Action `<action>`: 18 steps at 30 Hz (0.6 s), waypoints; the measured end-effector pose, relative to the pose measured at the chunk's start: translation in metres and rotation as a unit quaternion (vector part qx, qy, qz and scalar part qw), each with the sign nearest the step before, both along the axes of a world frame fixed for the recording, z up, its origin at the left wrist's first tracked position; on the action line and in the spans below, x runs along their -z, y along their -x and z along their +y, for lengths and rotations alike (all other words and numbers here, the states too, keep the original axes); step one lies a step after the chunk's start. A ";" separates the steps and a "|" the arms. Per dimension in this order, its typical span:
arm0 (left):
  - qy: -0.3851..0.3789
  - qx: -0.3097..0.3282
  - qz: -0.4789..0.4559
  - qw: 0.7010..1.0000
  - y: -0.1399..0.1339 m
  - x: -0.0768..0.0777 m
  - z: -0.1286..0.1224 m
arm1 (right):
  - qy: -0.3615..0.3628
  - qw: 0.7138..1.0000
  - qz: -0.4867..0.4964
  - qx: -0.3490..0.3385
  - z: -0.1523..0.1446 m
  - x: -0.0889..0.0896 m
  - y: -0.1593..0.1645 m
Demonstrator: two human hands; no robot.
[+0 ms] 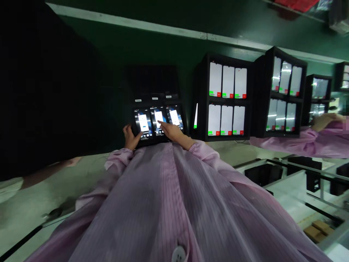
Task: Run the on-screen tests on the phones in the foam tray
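Observation:
In front of my chest lies a black tray (180, 99). Its near row holds three lit phones: a left phone (143, 123), a middle phone (158, 117) and a right phone (174, 117), each showing a white pop-up window. My left hand (131, 138) grips the tray's near left corner, fingers along the side and thumb by the left phone's lower edge. My right hand (173, 132) reaches over the near row, index finger stretched out onto the middle phone's screen; nothing is held in it. The tray's far row is dark, so its contents are unclear.
Right of my tray stands a black tray of phones (228, 101) with white screens and green and red marks. Beyond it is another phone tray (286, 95), near a co-worker's purple sleeve (297, 143). A large dark shape (49, 83) fills the left side.

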State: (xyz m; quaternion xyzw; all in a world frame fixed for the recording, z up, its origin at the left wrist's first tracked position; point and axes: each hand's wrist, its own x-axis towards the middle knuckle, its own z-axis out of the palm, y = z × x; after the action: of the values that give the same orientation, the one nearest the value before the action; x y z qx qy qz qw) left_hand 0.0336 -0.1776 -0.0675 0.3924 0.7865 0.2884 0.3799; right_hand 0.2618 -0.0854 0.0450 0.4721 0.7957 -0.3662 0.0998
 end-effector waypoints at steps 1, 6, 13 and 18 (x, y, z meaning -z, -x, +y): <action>-0.002 -0.003 0.000 1.000 0.000 0.001 0.000 | 0.002 1.000 0.003 -0.015 0.002 0.000 0.007; -0.014 -0.039 0.000 0.999 -0.003 0.003 0.002 | 0.016 0.999 -0.019 -0.042 0.010 -0.001 0.022; -0.007 -0.100 0.019 0.995 -0.001 0.008 0.025 | 0.029 0.999 0.016 0.034 0.002 -0.013 -0.007; -0.002 -0.113 0.024 0.993 -0.001 0.009 0.032 | 0.021 0.991 0.046 0.127 -0.008 -0.010 -0.038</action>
State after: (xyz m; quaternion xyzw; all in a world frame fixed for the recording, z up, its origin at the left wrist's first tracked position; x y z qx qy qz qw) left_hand 0.0347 -0.1456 -0.0763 0.3089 0.8341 0.3211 0.3252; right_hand 0.3001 -0.0929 0.0550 0.5495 0.7254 -0.4138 0.0253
